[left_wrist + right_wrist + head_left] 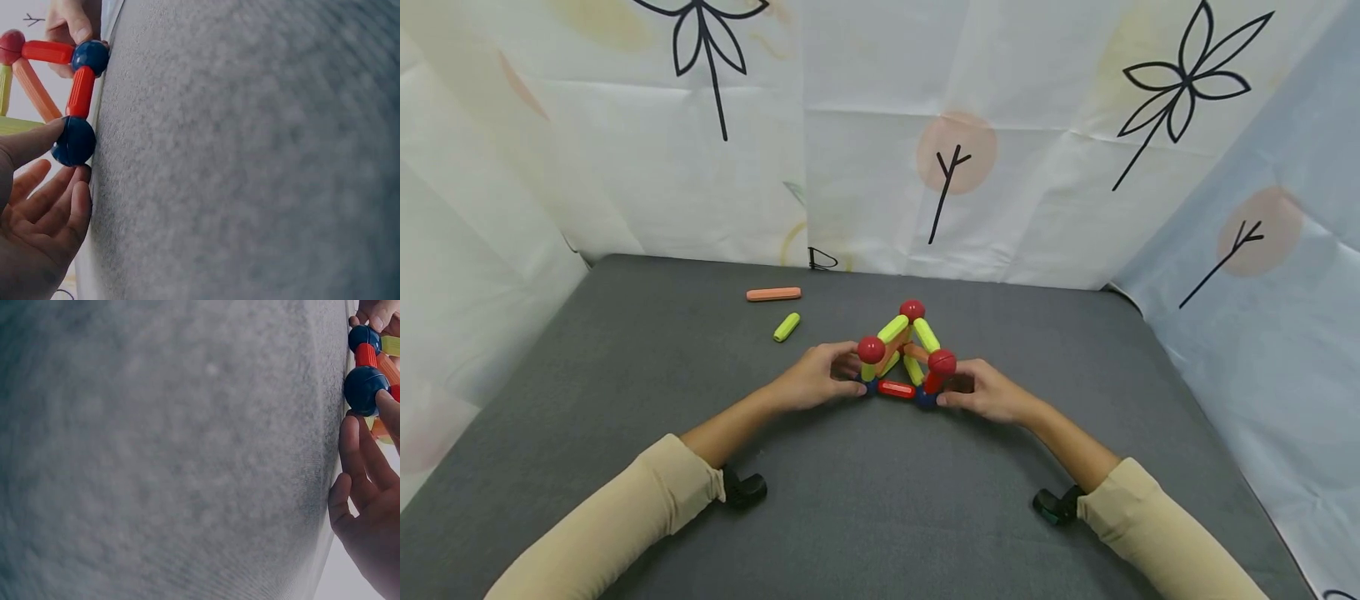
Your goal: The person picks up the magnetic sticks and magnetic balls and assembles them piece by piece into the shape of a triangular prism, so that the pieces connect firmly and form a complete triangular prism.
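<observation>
A frame of toy building rods and balls stands on the grey table, with red balls [912, 311] on top and blue balls at its base. A red rod [897, 389] joins the two front blue balls. My left hand [811, 379] pinches the left blue ball [76, 144] between thumb and fingers. On the other side, my right hand [997, 393] pinches the right blue ball [364, 392], its thumb on the near face. Yellow-green rods [927, 335] slope up to the rear red ball, and an orange rod [36, 89] runs diagonally on the right side.
Beyond the left hand, a loose orange rod [773, 294] and a shorter yellow-green rod [787, 327] lie on the grey table [880, 517]. A white patterned cloth [865, 167] hangs behind the table's far edge and along both sides.
</observation>
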The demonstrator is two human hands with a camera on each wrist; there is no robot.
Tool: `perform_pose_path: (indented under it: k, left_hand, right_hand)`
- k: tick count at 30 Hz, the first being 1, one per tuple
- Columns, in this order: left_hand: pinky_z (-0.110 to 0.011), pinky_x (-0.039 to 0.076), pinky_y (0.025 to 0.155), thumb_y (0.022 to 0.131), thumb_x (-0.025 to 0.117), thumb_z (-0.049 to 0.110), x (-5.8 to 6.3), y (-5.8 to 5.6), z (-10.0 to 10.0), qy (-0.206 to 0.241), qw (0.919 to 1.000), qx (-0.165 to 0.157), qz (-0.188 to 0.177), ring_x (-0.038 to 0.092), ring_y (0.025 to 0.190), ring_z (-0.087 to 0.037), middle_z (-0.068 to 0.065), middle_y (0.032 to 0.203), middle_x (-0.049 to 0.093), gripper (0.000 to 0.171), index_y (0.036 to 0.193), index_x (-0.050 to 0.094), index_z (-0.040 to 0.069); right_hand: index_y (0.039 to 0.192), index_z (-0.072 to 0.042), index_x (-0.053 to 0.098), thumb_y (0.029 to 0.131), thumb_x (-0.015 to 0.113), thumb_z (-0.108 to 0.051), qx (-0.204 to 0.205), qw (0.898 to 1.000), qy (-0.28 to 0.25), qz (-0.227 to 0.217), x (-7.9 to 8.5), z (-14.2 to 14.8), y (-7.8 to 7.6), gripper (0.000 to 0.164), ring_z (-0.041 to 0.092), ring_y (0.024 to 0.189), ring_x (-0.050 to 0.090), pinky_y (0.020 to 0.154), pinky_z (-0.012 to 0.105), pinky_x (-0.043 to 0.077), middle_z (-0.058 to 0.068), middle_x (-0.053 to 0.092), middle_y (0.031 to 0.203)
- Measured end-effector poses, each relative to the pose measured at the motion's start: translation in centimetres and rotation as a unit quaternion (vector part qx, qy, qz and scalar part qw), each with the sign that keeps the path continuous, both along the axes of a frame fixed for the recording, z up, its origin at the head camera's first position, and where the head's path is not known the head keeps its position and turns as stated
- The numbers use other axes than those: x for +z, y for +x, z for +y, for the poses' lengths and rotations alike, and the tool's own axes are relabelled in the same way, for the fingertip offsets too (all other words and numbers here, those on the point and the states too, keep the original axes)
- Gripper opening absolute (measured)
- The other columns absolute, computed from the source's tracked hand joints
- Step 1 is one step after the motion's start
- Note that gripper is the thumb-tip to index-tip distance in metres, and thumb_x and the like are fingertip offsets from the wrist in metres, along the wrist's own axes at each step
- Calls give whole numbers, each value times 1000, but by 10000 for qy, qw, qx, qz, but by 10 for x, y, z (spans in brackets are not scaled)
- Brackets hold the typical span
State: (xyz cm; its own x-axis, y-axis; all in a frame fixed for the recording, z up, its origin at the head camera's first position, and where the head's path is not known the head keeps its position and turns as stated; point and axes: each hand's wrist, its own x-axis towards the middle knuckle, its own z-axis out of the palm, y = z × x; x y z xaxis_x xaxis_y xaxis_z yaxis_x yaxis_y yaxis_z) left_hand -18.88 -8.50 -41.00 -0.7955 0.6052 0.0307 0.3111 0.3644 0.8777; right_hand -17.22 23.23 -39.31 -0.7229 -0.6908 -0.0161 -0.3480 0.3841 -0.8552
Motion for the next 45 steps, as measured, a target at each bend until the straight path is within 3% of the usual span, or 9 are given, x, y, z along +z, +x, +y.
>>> perform_pose_path:
  k: [4, 8, 13, 17, 21, 24, 30, 38, 45]
  left_hand:
    - [-41, 55, 89, 87, 74, 2, 8, -5, -11, 146, 9998, 31, 163, 67, 106, -26, -16, 117, 68, 52, 135, 54, 0]
    - [-46, 54, 86, 89, 69, -5, 19, -20, -31, 294, 9940, 726, 758, 66, 104, -30, -21, 116, 68, 46, 133, 56, -1]
    - [-47, 51, 87, 94, 61, -6, 22, -51, -59, 45, 9696, 2053, 1335, 63, 110, -35, -23, 121, 66, 40, 133, 57, 1]
    - [-44, 45, 79, 96, 53, -6, 19, -73, -77, -694, 9513, 2713, 1289, 62, 110, -40, -23, 136, 57, 48, 144, 48, 1]
    - [-55, 38, 93, 100, 51, 1, 18, -84, -88, -1585, 9392, 2897, 947, 49, 128, -42, -21, 147, 47, 53, 151, 38, 3]
    - [-64, 30, 101, 101, 54, 9, 17, -87, -91, -2031, 9291, 2974, 842, 46, 129, -43, -20, 144, 52, 49, 149, 42, 4]
    - [-63, 38, 91, 97, 63, 8, 11, -86, -92, -2318, 9155, 2952, 1451, 59, 107, -43, -22, 122, 66, 36, 133, 58, 1]
    - [-54, 49, 78, 94, 68, 7, 13, -72, -94, -1615, 9354, 2769, 1489, 67, 96, -38, -22, 111, 70, 37, 130, 60, 3]
    - [-42, 51, 79, 98, 63, 10, 35, -41, -79, -343, 9758, 2133, 349, 65, 108, -37, -26, 119, 65, 47, 141, 48, -2]
  right_hand:
    - [120, 3, 65, 93, 67, -3, 101, 9999, -20, 47, -1, -1, 0, 27, 25, 93, 63, 81, 30, 54, 14, 70, 109]
    - [120, 3, 66, 94, 67, -4, 103, 9999, 15, 18, -1, -2, 0, 27, 24, 96, 63, 82, 29, 54, 13, 70, 111]
    - [120, 4, 66, 93, 68, -3, 53, 10000, 54, -44, -1, -1, 0, 27, 24, 98, 64, 83, 29, 54, 15, 70, 112]
    - [120, 4, 66, 93, 68, -3, 41, 9999, 61, -105, -1, -1, -1, 28, 25, 97, 64, 84, 29, 54, 15, 71, 111]
    - [121, 4, 66, 93, 69, -3, 52, 9999, 65, -133, -3, 0, -2, 29, 25, 96, 64, 84, 29, 54, 14, 71, 112]
    - [121, 3, 66, 92, 69, -3, 43, 9999, 55, -147, -2, 0, -3, 29, 25, 96, 64, 84, 29, 54, 14, 71, 111]
    - [121, 4, 65, 92, 69, -3, 56, 9998, 67, -166, -2, 0, -3, 30, 25, 98, 64, 86, 29, 54, 14, 70, 112]
    - [122, 5, 65, 93, 68, -2, 61, 9998, 16, -190, -1, -2, -2, 30, 26, 101, 65, 86, 29, 54, 15, 70, 114]
    - [121, 5, 65, 92, 68, -2, 32, 9998, 38, -177, -2, -1, -2, 30, 26, 100, 65, 86, 29, 54, 15, 71, 113]
